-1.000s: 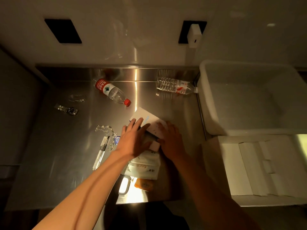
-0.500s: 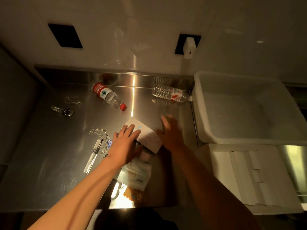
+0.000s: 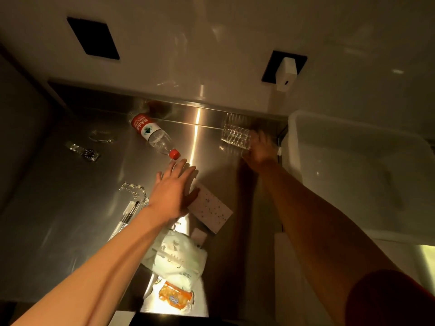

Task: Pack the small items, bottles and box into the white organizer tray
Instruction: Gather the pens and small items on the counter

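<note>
Stainless steel counter (image 3: 70,208) carries the clutter; big white plastic organizer tray (image 3: 353,184) sits at its right edge, looks empty. Step in hand: bottles, 2 at once. Right hand (image 3: 259,151) on the clear ribbed bottle (image 3: 235,136) near the tray, blurred, can't tell if the grip has closed. Left hand (image 3: 174,191) spread wide, just short of the red-capped, red-labelled bottle (image 3: 153,135). White flat box (image 3: 211,211) untouched. Next: close both grips, lift into tray.
</note>
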`<state>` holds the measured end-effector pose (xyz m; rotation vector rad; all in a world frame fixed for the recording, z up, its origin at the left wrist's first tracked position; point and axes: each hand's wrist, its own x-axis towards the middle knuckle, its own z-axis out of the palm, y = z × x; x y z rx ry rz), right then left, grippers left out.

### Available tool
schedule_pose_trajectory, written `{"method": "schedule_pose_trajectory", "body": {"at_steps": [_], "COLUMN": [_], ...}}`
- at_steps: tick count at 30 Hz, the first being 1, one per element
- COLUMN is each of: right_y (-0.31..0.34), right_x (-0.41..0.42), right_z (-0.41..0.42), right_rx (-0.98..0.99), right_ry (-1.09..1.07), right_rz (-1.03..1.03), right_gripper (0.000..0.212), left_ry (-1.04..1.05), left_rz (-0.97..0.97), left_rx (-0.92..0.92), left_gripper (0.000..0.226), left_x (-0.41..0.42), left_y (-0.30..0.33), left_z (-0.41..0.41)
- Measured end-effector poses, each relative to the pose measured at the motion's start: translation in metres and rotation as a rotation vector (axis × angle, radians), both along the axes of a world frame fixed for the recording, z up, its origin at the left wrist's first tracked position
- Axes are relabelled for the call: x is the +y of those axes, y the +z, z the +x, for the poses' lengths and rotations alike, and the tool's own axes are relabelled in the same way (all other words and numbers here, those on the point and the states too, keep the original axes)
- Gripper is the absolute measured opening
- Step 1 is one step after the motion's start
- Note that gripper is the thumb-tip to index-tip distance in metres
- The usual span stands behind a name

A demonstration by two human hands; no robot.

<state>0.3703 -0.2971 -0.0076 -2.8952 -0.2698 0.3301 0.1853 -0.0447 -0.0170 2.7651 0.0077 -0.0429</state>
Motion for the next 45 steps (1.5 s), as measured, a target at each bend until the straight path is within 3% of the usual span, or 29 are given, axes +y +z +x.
{"method": "schedule_pose_trajectory", "body": {"at_steps": [2,5,7,13,20,26,34,42,45], "right_y": [-0.006,-0.012,-0.012,-0.019,-0.024,-0.03,-0.03,-0.031,-0.031], "right_x": [0.001,0.003,0.01,0.055,0.103,0.124,0.133,0.129,0.127], "right_z": [0.005,-0.002,-0.01,-0.032,-0.067,-0.091,-0.111,-0.135,-0.144], "right_rx": [-0.037,-0.253,-0.326,-0.102,-0.126,-0.05,0.01,-0.002,-0.024], "right_ry": [-0.008,0.063,0.097,0.078,0.097,0.072,0.057,0.003,-0.005], "right_rz": [-0.013,-0.039,-0.028,0.016,0.049,0.067,0.058,0.076,0.075], "right_gripper": [0.07,0.054,0.054,0.054,0.048,0.059,0.078,0.082,0.079], "left_ry": [-0.003,0.036,0.065,0.084,0.054,-0.052,-0.195,-0.064,-0.093], "left_rz": [0.012,0.017,0.017,0.03,0.118,0.206,0.223,0.294,0.372], "left_rx": [0.013,0.058,0.066,0.076,0.1,0.131,0.16,0.085,0.165], "left_gripper": [0.071,0.072,0.071,0.075,0.076,0.089,0.071,0.046,0.032], "left_x": [0.006,0.018,0.026,0.056,0.103,0.135,0.145,0.13,0.126], "left_y": [-0.001,0.0,0.001,0.004,0.009,0.009,0.007,0.015,0.01], "left_z": [0.002,0.006,0.008,0.014,0.029,0.052,0.083,0.054,0.043]}}
